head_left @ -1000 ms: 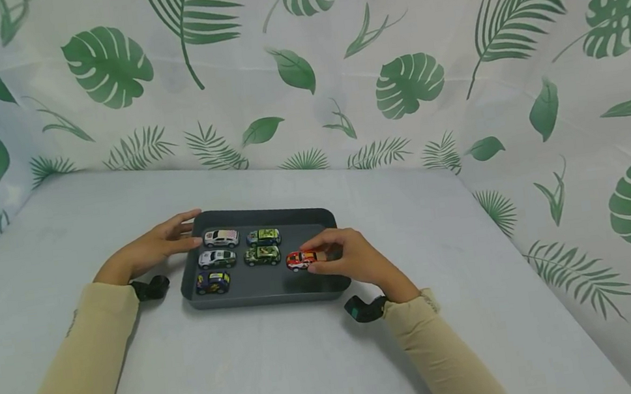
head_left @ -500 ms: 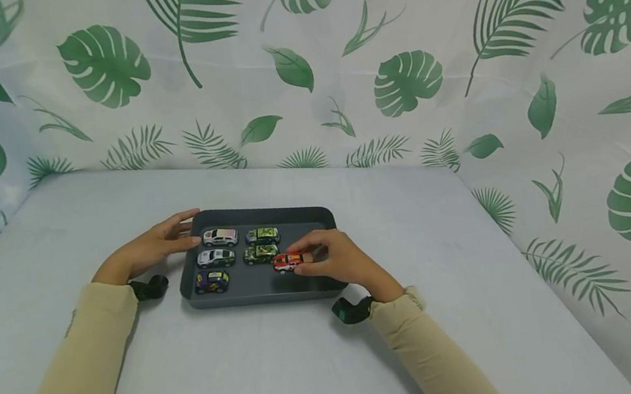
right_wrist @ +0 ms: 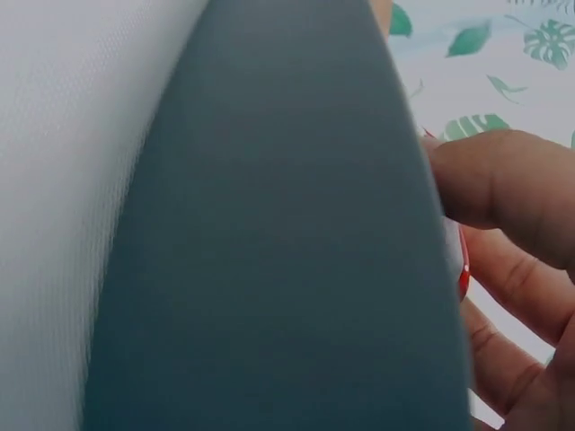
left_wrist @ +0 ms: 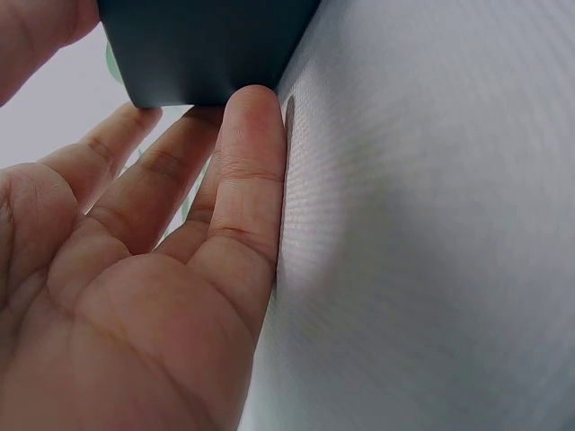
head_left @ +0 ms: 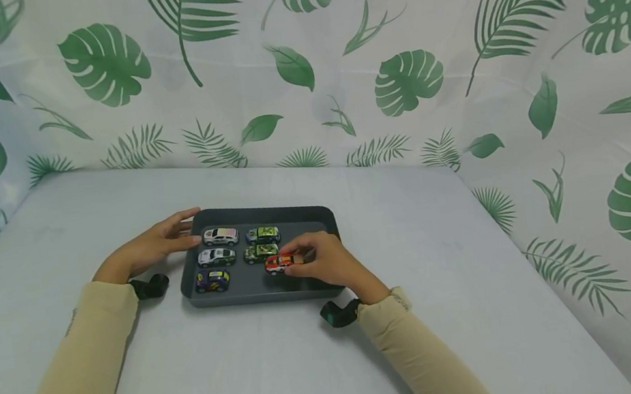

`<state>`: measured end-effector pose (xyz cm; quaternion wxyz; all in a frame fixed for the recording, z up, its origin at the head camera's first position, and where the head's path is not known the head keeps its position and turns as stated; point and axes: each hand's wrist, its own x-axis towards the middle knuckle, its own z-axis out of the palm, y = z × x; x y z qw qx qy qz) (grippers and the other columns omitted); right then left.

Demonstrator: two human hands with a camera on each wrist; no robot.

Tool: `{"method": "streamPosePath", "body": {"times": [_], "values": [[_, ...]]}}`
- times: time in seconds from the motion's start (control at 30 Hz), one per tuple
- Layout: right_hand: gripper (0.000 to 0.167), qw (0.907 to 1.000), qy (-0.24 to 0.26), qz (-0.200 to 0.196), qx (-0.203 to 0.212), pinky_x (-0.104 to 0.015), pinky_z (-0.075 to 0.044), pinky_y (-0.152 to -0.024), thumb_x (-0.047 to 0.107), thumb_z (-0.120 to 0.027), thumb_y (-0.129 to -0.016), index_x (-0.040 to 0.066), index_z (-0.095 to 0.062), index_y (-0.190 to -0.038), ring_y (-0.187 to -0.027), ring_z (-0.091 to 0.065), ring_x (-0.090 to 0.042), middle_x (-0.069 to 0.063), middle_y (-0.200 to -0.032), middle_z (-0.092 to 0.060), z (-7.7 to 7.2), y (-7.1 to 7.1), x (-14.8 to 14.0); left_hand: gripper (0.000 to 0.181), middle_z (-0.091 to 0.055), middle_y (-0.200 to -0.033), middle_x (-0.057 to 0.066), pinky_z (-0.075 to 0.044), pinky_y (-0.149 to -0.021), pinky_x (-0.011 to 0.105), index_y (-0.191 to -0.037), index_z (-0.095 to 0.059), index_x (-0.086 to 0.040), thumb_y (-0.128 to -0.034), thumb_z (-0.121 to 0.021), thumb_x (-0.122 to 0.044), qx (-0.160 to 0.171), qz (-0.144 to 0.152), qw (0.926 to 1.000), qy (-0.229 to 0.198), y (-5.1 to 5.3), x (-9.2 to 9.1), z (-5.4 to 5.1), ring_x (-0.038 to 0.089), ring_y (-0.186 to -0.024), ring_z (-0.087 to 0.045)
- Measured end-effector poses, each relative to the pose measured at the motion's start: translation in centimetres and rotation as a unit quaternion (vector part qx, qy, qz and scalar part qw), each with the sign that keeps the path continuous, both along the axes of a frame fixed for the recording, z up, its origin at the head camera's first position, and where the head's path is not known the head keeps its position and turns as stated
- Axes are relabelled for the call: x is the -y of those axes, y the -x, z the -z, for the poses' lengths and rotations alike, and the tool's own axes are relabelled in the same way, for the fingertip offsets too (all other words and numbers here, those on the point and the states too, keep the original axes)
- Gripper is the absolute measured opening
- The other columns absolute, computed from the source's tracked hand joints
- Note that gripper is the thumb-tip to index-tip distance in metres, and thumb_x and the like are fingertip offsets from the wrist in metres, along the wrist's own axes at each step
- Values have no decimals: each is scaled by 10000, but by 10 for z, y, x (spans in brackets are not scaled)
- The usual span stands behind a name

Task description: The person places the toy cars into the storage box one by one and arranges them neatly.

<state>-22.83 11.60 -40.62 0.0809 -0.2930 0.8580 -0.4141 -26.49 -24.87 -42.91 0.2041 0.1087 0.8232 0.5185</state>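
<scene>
My right hand (head_left: 326,260) pinches a red toy car (head_left: 274,265) between thumb and fingers, over the dark grey tray (head_left: 247,291). In the right wrist view the tray's outer wall hides most of that car; whether it touches the tray floor I cannot tell. Close behind it sits a green camouflage toy car (head_left: 260,254), with a yellow-green one (head_left: 264,235) farther back. Along the tray's left side stand a white-and-pink car (head_left: 221,237), a white-and-green car (head_left: 216,257) and a dark blue car (head_left: 212,281). My left hand (head_left: 150,249) touches the tray's left end with fairly straight fingers (left_wrist: 252,135).
A white cloth (head_left: 243,377) covers the table beneath the tray. Behind and to the right hangs a white curtain (head_left: 332,44) printed with green leaves. Dark wrist cameras sit at both cuffs, the right one (head_left: 340,313) near the tray's front right corner.
My right hand has carried the red car leftward across the tray, up to the front of the green camouflage car. The left hand and the other cars have stayed in place.
</scene>
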Motion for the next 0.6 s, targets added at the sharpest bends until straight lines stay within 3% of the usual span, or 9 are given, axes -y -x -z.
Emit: {"method": "streamPosePath", "body": {"times": [0.33,0.6], "values": [[248,9989,-402,239,-48,-276,-530,-770,59,-877,-909,48,-821,-1150,-876,-660,-116,-34,-972,-760,4,-2,14,895,-167,-1723,382,-192,-1245,755,-1747,-62,-81,-1106,-649,-296,1,-62,10000,53,1,-1,0,587,-1586,-176],[240,9985,-500,200,-120,-255,-523,-722,45,-877,-903,34,-821,-1136,-806,-637,-80,-60,-1027,-786,6,-4,25,902,-159,-1726,380,-184,-1246,758,-1749,-66,-94,-1101,-655,-307,22,-110,9999,82,2,-1,1,588,-1589,-166]]}}
